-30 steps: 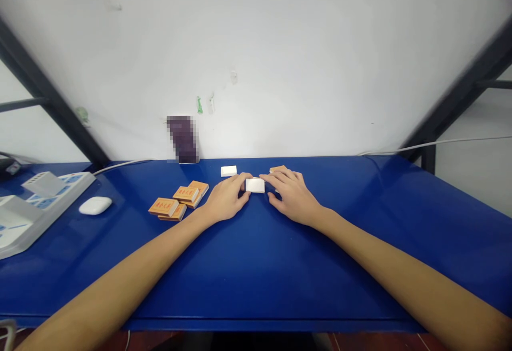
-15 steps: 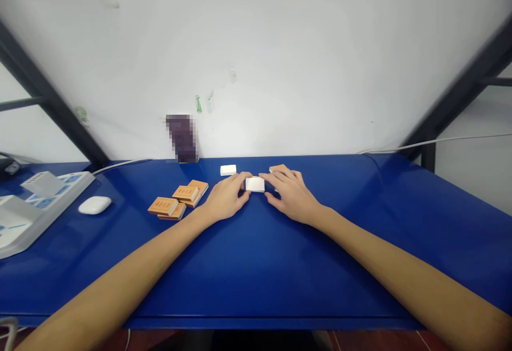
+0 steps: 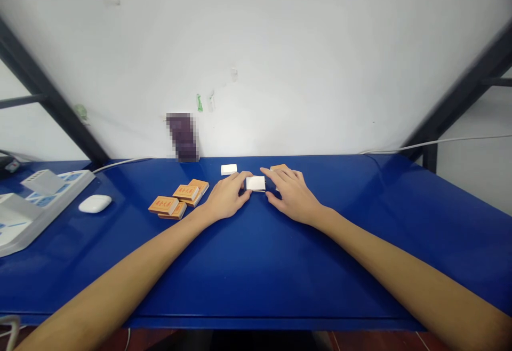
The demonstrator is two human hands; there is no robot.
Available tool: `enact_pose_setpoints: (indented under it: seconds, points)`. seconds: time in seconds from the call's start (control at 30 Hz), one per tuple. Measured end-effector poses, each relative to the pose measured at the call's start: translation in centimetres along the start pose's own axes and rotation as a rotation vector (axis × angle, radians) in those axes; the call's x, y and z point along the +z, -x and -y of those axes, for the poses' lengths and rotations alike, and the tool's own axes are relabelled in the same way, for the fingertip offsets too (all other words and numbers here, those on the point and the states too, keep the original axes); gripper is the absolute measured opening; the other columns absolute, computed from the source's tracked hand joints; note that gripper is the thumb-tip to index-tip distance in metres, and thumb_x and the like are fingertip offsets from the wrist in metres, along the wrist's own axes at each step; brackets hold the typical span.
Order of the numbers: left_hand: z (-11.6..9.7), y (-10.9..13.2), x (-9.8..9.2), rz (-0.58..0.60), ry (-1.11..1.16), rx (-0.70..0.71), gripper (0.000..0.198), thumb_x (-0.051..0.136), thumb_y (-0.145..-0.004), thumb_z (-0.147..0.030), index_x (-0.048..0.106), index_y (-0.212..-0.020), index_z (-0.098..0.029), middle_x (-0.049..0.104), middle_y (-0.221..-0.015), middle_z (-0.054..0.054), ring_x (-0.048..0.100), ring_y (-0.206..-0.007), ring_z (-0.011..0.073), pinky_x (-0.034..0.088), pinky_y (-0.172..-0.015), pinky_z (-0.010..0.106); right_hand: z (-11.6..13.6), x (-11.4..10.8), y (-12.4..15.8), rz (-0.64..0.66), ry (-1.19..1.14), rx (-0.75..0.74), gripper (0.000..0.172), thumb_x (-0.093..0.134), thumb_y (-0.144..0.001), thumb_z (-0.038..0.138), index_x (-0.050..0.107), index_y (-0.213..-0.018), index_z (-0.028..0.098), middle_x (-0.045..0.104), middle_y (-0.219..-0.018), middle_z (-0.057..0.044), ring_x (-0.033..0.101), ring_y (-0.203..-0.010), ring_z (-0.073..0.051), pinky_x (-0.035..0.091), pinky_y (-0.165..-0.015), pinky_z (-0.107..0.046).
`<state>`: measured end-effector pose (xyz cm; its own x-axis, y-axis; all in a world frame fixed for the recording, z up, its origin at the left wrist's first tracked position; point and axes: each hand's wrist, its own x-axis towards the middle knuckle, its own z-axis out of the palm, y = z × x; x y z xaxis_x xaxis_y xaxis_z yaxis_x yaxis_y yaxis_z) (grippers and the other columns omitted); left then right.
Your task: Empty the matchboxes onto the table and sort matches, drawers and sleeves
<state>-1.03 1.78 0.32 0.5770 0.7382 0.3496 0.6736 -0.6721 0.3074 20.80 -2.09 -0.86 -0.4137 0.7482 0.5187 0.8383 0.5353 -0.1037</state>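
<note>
A small white box [image 3: 255, 183], which looks like the inner tray of a matchbox turned bottom up, lies on the blue table [image 3: 256, 265] between my hands. My left hand [image 3: 226, 199] pinches its left end between thumb and fingers. Just to the right of it, my right hand [image 3: 294, 193] rests with thumb and fingers apart, the index finger slightly lifted. Thin ends poke out at the box's right side, too small to name surely. Behind my right hand an orange matchbox [image 3: 279, 167] is partly hidden. A second white box [image 3: 229, 169] lies beyond my left hand.
Several orange matchboxes [image 3: 164, 205] are piled left of my left hand. Farther left are a white earbud case [image 3: 95, 204] and a power strip [image 3: 76, 185] with plugs. A blurred dark upright object [image 3: 183, 137] leans on the wall [image 3: 300, 63] behind the table.
My right index finger has lifted off the white box, and the right fingers have opened away from its right end. My left hand keeps its pinch.
</note>
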Motion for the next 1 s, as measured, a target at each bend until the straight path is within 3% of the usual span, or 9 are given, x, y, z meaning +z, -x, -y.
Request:
enact_pose_setpoints:
  seconds: [0.53, 0.77, 1.0]
  points:
    - [0.10, 0.13, -0.01, -0.006, 0.024, 0.011, 0.034, 0.051, -0.093, -0.027, 0.050, -0.126, -0.023, 0.062, -0.093, 0.002, 0.060, -0.081, 0.0192, 0.046, -0.074, 0.032, -0.48, -0.31, -0.23, -0.051, -0.050, 0.037, 0.064, 0.051, -0.081, 0.011, 0.039, -0.143, 0.020, 0.053, -0.131, -0.015, 0.052, -0.117, -0.031, 0.044, -0.099, -0.049]
    - [0.08, 0.22, -0.08, -0.012, 0.038, 0.005, 0.034, 0.049, -0.095, -0.029, 0.049, -0.128, -0.023, 0.064, -0.096, 0.003, 0.061, -0.082, 0.0200, 0.045, -0.073, 0.032, -0.73, -0.57, -0.35, -0.041, -0.132, 0.088, 0.049, 0.053, -0.079, 0.011, 0.047, -0.127, 0.020, 0.049, -0.114, -0.013, 0.056, -0.102, -0.026, 0.053, -0.087, -0.040]
    - [0.11, 0.16, -0.09, -0.003, 0.029, 0.001, 0.035, 0.048, -0.095, -0.030, 0.049, -0.129, -0.023, 0.065, -0.097, 0.004, 0.061, -0.082, 0.0204, 0.045, -0.073, 0.032, -0.69, -0.96, -0.46, -0.056, -0.139, 0.069, 0.045, 0.052, -0.079, 0.010, 0.047, -0.122, 0.021, 0.055, -0.111, -0.012, 0.056, -0.102, -0.027, 0.050, -0.087, -0.040]
